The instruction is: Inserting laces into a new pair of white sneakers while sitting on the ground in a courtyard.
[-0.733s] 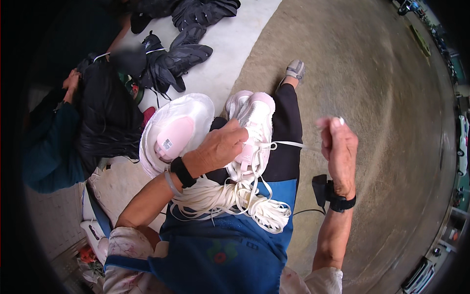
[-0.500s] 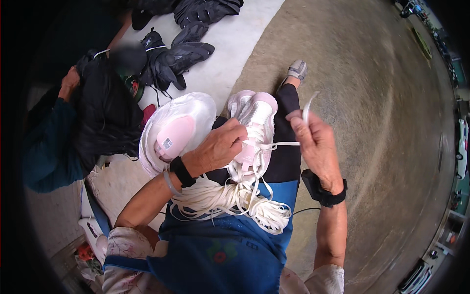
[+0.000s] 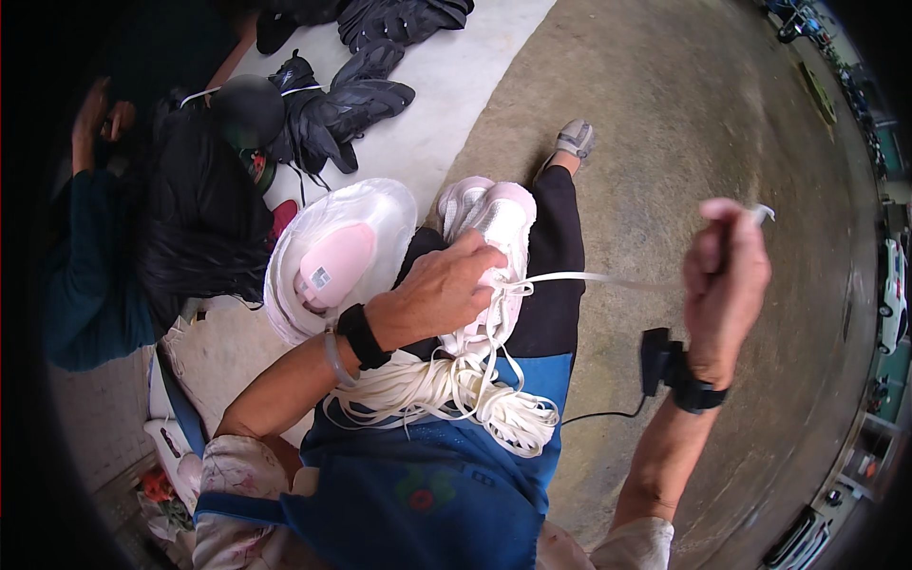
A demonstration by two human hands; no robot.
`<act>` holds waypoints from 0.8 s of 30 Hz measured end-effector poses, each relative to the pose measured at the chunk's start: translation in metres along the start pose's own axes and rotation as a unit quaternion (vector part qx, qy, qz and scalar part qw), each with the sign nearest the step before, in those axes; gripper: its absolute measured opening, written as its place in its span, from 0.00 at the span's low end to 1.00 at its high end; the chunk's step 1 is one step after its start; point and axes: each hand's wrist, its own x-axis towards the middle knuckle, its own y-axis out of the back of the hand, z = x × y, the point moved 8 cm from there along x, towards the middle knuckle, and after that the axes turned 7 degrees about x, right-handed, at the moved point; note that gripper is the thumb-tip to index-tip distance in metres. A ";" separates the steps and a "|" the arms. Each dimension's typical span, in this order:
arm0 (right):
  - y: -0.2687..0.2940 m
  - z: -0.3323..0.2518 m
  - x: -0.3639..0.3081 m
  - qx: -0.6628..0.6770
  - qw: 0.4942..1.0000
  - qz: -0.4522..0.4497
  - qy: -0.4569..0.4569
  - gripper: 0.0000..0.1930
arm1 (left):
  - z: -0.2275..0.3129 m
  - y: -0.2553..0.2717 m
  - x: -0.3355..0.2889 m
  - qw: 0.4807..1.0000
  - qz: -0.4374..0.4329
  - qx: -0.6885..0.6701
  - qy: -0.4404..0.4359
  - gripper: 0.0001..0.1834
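A pair of pink and white sneakers (image 3: 501,223) rests on my lap, toes pointing away from me. Over the laced front of the nearer shoe, my left hand (image 3: 446,290) is closed; its fingertips hide what they pinch at the eyelets. From there a white shoelace (image 3: 589,276) stretches to the right, pulled out nearly level. My right hand (image 3: 727,275), slightly blurred, is closed on that lace out to the side, and the lace's loose end sticks out beyond the fingers. A thick bundle of cream laces (image 3: 427,391) lies across my lap against the blue apron (image 3: 408,494).
Left of the shoes stands a white lined bowl-like container (image 3: 404,223) holding pink insoles (image 3: 337,264). Several black shoes (image 3: 356,104) lie on a pale sheet (image 3: 456,104). A co-worker in a dark green sleeve (image 3: 100,275) sits at the left. Concrete floor (image 3: 684,171) spreads to the right.
My right hand has swung out to the right, drawing a longer stretch of lace from the shoe. My left hand stays at the shoe, shifted slightly right. The co-worker's hand has risen.
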 end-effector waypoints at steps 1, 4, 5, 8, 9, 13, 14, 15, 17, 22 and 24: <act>-0.011 0.011 -0.006 -0.016 1.000 -0.004 -0.021 0.22 | 0.001 -0.005 0.002 1.000 -0.020 0.010 -0.006 0.14; -0.040 0.019 -0.013 0.002 0.996 -0.077 -0.047 0.21 | 0.007 -0.013 0.009 0.998 -0.037 0.037 -0.021 0.13; -0.045 0.019 -0.014 -0.025 0.995 -0.092 -0.033 0.23 | 0.009 -0.014 0.010 0.998 -0.032 0.054 -0.029 0.13; -0.050 0.015 -0.008 -0.016 0.994 -0.102 -0.032 0.24 | 0.005 -0.019 0.010 0.996 -0.058 0.068 -0.012 0.11; -0.045 0.012 -0.005 0.004 0.996 -0.086 -0.022 0.24 | 0.002 -0.022 0.010 0.996 -0.058 0.068 -0.012 0.11; -0.012 0.003 0.009 0.066 0.998 -0.020 0.016 0.24 | 0.005 -0.015 0.018 0.998 -0.052 -0.023 -0.003 0.07; -0.003 0.003 0.012 0.079 0.997 -0.002 0.015 0.25 | 0.004 -0.017 0.021 0.994 -0.087 -0.068 0.024 0.06; 0.002 0.004 0.014 0.103 0.995 -0.007 0.014 0.25 | -0.001 -0.015 0.023 0.994 -0.083 -0.067 0.028 0.06; 0.009 0.001 0.015 0.069 0.997 0.003 0.021 0.25 | -0.018 -0.018 0.026 0.978 -0.082 -0.184 0.062 0.05; 0.001 0.027 0.002 -0.136 0.990 -0.021 -0.009 0.21 | -0.004 -0.011 0.038 0.931 -0.193 -0.255 0.176 0.04; -0.014 0.050 -0.009 -0.183 0.977 -0.091 -0.054 0.24 | 0.002 -0.018 0.040 0.939 -0.196 -0.263 0.104 0.05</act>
